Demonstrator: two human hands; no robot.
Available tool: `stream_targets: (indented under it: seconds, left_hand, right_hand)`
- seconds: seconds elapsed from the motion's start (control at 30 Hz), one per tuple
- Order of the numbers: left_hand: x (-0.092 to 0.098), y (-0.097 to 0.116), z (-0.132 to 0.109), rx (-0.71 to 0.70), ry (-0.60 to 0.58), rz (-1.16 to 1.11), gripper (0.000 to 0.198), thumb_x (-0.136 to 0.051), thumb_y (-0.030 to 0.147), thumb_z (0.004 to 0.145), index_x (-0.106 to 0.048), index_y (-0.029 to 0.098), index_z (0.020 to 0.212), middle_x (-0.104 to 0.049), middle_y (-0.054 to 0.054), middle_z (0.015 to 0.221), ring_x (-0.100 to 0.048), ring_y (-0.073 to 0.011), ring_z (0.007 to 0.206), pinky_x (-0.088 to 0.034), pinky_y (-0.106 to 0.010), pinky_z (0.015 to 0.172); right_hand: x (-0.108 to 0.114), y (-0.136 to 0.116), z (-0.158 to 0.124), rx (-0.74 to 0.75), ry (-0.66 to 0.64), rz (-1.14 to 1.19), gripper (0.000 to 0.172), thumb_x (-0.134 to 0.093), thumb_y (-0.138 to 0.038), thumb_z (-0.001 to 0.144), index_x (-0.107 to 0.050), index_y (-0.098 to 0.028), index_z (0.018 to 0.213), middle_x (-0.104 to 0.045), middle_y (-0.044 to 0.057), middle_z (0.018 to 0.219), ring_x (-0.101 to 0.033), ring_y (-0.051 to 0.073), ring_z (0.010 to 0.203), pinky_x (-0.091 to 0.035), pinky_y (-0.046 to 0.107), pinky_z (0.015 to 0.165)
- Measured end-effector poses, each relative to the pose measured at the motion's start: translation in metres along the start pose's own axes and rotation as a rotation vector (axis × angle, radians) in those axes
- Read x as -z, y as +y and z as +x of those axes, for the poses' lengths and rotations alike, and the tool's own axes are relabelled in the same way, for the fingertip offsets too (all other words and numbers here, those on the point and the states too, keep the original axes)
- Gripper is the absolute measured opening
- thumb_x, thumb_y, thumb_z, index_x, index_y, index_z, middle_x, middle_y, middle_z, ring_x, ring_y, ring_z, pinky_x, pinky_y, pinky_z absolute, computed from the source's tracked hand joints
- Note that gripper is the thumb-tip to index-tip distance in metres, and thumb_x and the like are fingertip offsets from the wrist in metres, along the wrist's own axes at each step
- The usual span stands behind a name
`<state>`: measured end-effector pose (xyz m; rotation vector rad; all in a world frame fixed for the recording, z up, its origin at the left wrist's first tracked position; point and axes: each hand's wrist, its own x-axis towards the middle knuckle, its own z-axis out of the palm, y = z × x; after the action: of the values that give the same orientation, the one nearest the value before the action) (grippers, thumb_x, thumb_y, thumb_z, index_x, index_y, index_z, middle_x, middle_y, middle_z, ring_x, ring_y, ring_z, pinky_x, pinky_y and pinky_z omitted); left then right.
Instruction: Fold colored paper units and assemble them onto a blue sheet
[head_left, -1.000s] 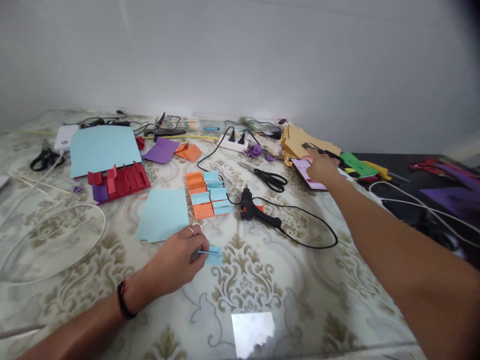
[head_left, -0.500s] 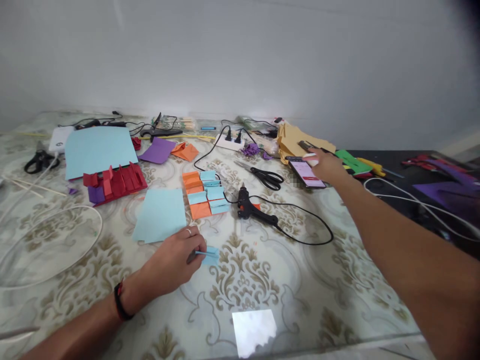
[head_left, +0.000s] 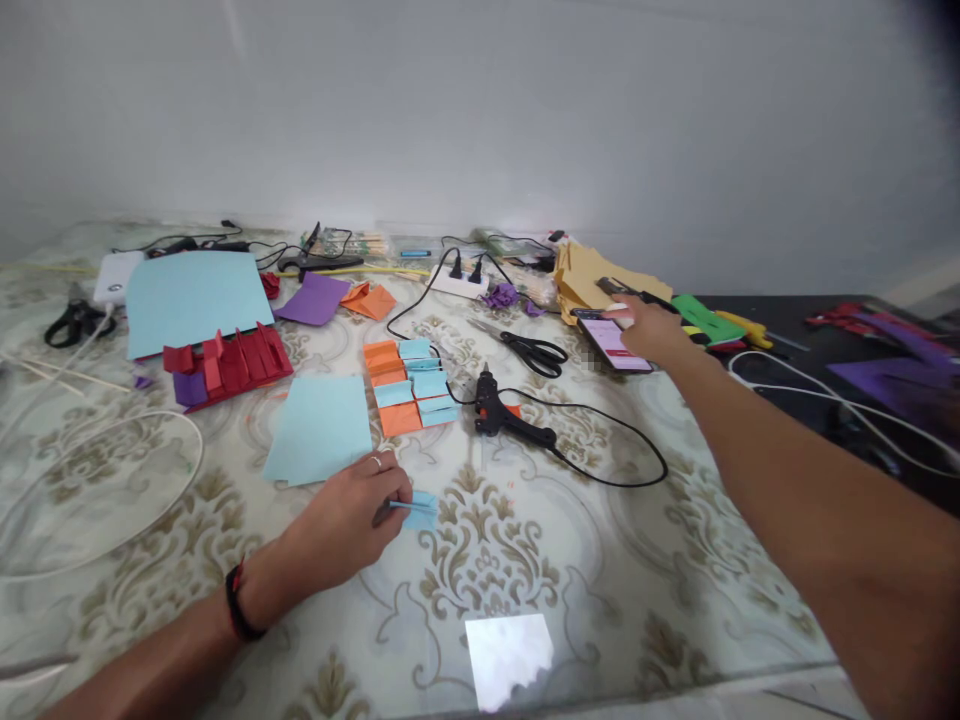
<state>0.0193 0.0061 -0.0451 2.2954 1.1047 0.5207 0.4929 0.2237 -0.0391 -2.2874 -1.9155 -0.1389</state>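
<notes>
My left hand is closed on a small folded piece of light blue paper, low over the table, its folds sticking out past the fingertips. Just beyond lies a stack of light blue sheets. My right hand reaches far out to a phone with a lit pinkish screen; its fingers are stretched out over the phone's upper edge, and I cannot tell whether they touch the screen. A dark tool lies on yellow paper just behind that hand, partly hidden.
Mid-table lie a black glue gun with its looping cord, black scissors and an orange-and-blue folded-paper panel. A red folded-paper piece sits at left. Behind are a power strip and cables.
My right hand has shifted slightly over the phone, with its fingers now nearer the top of the screen. My left hand stays put with the blue paper.
</notes>
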Motion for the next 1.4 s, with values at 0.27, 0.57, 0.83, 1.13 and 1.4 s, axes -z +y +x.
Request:
stream_targets:
  seconds: [0.27, 0.57, 0.83, 1.13, 1.4]
  left_hand:
    - [-0.001, 0.000, -0.001, -0.002, 0.005, -0.007, 0.019, -0.057, 0.003, 0.086, -0.061, 0.021, 0.087, -0.068, -0.004, 0.095, -0.067, -0.0215, 0.091, -0.054, -0.035, 0.081]
    - [0.000, 0.002, 0.004, 0.028, -0.058, 0.082, 0.015, -0.062, 0.006, 0.084, -0.061, 0.020, 0.088, -0.067, -0.004, 0.093, -0.066, -0.0222, 0.092, -0.052, -0.034, 0.083]
    - [0.029, 0.011, 0.018, -0.047, -0.032, 0.029, 0.015, -0.058, 0.033, 0.101, -0.065, 0.020, 0.101, -0.067, -0.001, 0.083, -0.063, -0.0155, 0.071, -0.047, -0.027, 0.067]
    - [0.148, -0.037, 0.116, 0.175, 0.773, -0.578, 0.023, -0.057, 0.026, 0.091, -0.054, 0.019, 0.070, -0.054, 0.003, 0.062, -0.048, -0.0107, 0.055, -0.041, -0.023, 0.056]
    - [0.103, -0.032, 0.109, 0.042, 0.623, -0.375, 0.005, -0.074, 0.019, 0.081, -0.070, 0.017, 0.080, -0.068, -0.001, 0.079, -0.057, -0.0156, 0.077, -0.046, -0.029, 0.077]
  right_hand:
    - [0.004, 0.003, -0.008, -0.114, 0.109, 0.114, 0.034, -0.066, -0.035, 0.102, -0.064, -0.018, 0.132, -0.065, 0.012, 0.134, -0.068, 0.025, 0.112, -0.060, 0.046, 0.095]
    - [0.020, -0.006, -0.046, -0.210, 0.136, 0.317, 0.024, -0.056, -0.032, 0.107, -0.071, -0.014, 0.113, -0.074, 0.015, 0.115, -0.071, 0.023, 0.103, -0.057, 0.040, 0.095]
    - [0.038, -0.064, -0.122, 0.279, -0.128, 0.540, 0.026, -0.059, -0.039, 0.098, -0.077, -0.020, 0.099, -0.080, 0.008, 0.106, -0.074, 0.023, 0.097, -0.055, 0.030, 0.088]
    - [0.046, -0.111, -0.169, 0.521, -0.451, 0.422, 0.056, -0.071, -0.041, 0.090, -0.060, -0.022, 0.141, -0.065, 0.014, 0.139, -0.070, 0.032, 0.116, -0.056, 0.043, 0.099]
    - [0.016, -0.123, -0.166, 0.629, -0.277, 0.419, 0.041, -0.063, -0.017, 0.086, -0.064, -0.017, 0.128, -0.065, 0.015, 0.126, -0.069, 0.030, 0.113, -0.055, 0.042, 0.099]
